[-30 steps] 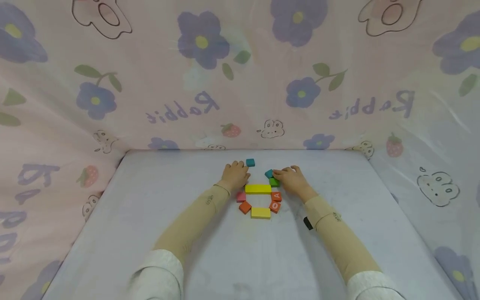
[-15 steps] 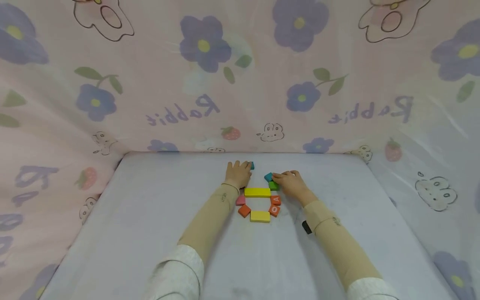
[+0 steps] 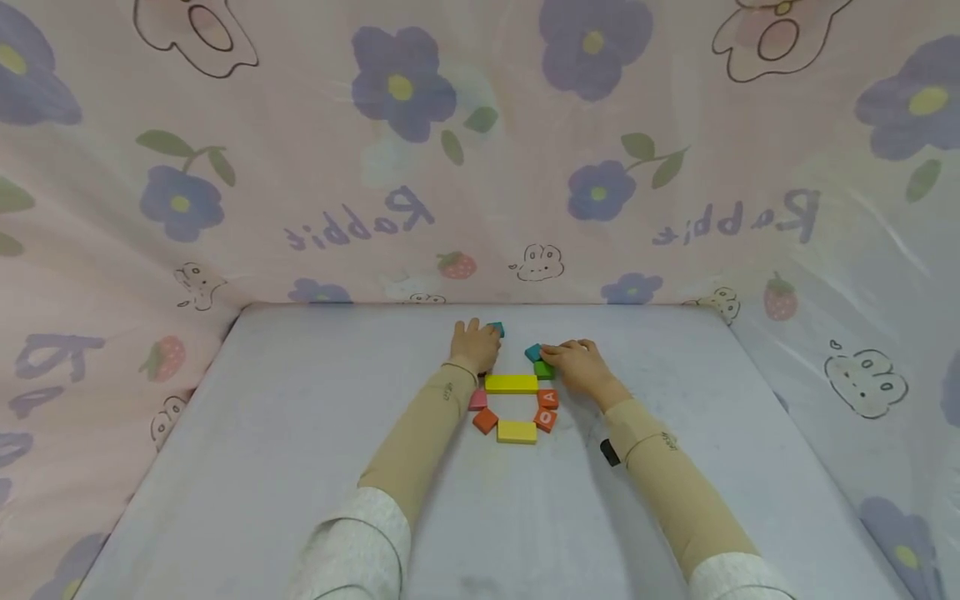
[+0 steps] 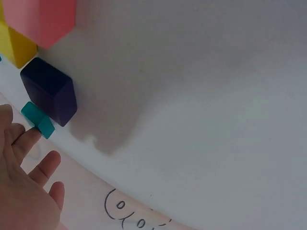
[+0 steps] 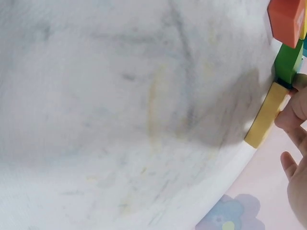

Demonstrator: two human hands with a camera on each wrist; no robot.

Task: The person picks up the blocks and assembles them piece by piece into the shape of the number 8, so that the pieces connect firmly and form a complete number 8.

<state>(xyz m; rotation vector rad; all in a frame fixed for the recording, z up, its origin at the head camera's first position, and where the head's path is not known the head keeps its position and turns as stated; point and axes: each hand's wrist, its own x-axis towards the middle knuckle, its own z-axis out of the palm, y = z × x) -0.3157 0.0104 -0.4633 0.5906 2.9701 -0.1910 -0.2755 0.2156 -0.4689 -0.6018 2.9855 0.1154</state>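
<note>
At the table's far side, my left hand (image 3: 474,346) reaches a small teal block (image 3: 497,329) and pinches it at its edge. In the left wrist view this teal block (image 4: 38,119) lies against a dark blue block (image 4: 50,91), mostly hidden from the head camera by the hand. My right hand (image 3: 576,367) has its fingertips by another teal block (image 3: 533,352) and a green block (image 3: 543,369). The right wrist view has its curled fingers against a yellow block (image 5: 268,115) at the end of the green one, hidden by the hand in the head view.
Nearer to me, a ring is laid of a long yellow block (image 3: 512,383), a pink block (image 3: 477,400), a plain orange block (image 3: 486,420), a shorter yellow block (image 3: 517,432) and two lettered orange blocks (image 3: 547,398). A flower-printed cloth (image 3: 405,167) hangs behind the white table (image 3: 300,417).
My left hand has moved slightly right and forward, from beside the far teal block onto it. The right hand stays almost still at its blocks. The view has shifted slightly.
</note>
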